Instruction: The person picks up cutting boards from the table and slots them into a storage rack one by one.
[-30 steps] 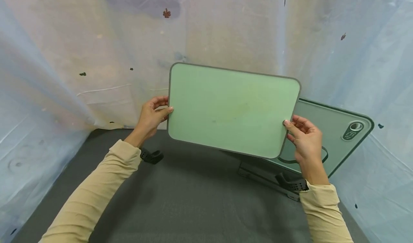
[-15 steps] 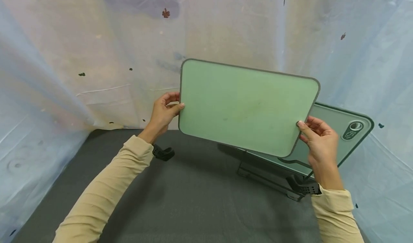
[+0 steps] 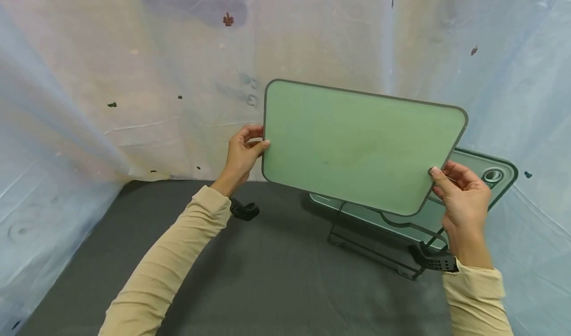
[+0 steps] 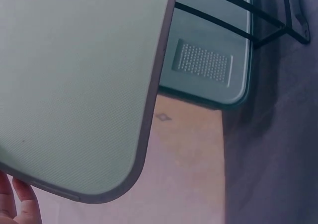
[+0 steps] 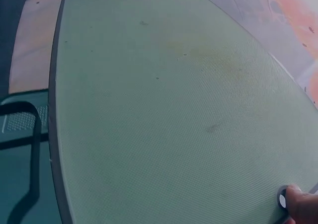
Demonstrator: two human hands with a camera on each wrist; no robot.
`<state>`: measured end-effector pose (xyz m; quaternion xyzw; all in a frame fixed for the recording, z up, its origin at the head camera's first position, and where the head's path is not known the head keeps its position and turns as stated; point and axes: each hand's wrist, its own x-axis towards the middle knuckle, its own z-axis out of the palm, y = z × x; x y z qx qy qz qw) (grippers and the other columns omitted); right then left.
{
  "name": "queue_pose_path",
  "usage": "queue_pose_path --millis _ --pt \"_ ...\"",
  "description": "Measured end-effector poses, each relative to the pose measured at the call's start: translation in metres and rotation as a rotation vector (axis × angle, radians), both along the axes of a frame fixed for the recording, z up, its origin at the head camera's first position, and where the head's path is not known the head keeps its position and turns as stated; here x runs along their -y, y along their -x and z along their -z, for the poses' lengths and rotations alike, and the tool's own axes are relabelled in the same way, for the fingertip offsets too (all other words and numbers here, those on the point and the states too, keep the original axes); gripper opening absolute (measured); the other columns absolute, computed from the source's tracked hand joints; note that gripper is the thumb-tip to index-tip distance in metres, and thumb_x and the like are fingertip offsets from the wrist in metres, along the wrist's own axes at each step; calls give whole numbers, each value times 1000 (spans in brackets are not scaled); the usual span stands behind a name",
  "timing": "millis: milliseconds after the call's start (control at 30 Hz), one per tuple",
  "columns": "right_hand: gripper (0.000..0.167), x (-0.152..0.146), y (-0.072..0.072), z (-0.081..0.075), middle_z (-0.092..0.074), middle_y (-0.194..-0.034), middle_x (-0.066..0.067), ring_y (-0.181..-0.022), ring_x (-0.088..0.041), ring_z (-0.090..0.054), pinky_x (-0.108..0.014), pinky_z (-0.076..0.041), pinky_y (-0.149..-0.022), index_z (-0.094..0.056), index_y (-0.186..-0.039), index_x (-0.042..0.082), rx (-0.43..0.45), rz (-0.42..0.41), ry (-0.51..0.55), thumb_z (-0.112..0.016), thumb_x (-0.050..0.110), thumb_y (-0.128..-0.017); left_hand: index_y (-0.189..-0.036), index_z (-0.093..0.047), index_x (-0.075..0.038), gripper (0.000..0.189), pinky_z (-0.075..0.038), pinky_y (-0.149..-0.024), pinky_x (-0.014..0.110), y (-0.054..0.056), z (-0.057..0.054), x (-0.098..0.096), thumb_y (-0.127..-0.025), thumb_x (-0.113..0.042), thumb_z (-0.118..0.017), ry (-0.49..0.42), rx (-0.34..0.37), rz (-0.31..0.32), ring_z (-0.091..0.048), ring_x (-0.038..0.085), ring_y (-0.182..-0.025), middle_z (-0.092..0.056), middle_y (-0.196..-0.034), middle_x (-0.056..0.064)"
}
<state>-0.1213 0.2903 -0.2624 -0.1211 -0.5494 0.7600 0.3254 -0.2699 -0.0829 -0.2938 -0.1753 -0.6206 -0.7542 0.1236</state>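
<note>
A light green cutting board (image 3: 361, 147) with a grey rim is held up in the air, its flat face towards me and its right side lower. My left hand (image 3: 243, 152) pinches its left edge, thumb on the near face and fingers behind. At the lower right edge my right hand (image 3: 466, 197) grips it, the thumb by a small hole (image 5: 282, 198). Partly hidden behind it, a second, darker green board (image 4: 238, 55) leans on a black wire stand (image 3: 374, 253). A bumpy grater patch (image 4: 203, 62) shows on that second board in the left wrist view.
A dark grey cloth-covered table (image 3: 276, 276) lies below. Pale plastic sheeting (image 3: 134, 68) with small leaf shapes hangs behind and at both sides. The second board's ringed corner hole (image 3: 492, 176) shows beside my right hand.
Both hands have carried the cutting board to the right in the head view. It now covers more of the second board's upper part, while that board's lower left corner has come into sight.
</note>
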Motion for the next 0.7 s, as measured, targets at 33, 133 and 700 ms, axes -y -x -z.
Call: queue_pose_path --millis 33,133,700 --pt "25 -2 0 0 -62 -85 -4 -71 -12 -59 -19 -49 -50 -71 -94 3 -10 6 8 -83 -3 -73 -117 -61 4 31 -54 -73 29 0 0 -3 -86 8 -68 -4 -1 2 -59 18 -83 -61 -105 6" --pt "25 -7 -1 -1 -62 -85 -5 -68 -13 -60 -19 -49 -49 -71 -93 1 -43 16 34 -82 -6 -72 -118 -60 4 32 -54 -74 29 2 2 -11 -87 9 -67 -13 -7 7 -59 17 -83 -61 -105 7" --pt "30 -40 -11 7 -61 -87 -5 -66 -13 -60 -21 -50 -47 -69 -95 1 -35 76 95 -82 -8 -70 -114 -65 0 29 -51 -72 34 5 11 -57 -86 7 -69 3 -61 0 -60 26 -87 -63 -105 10"
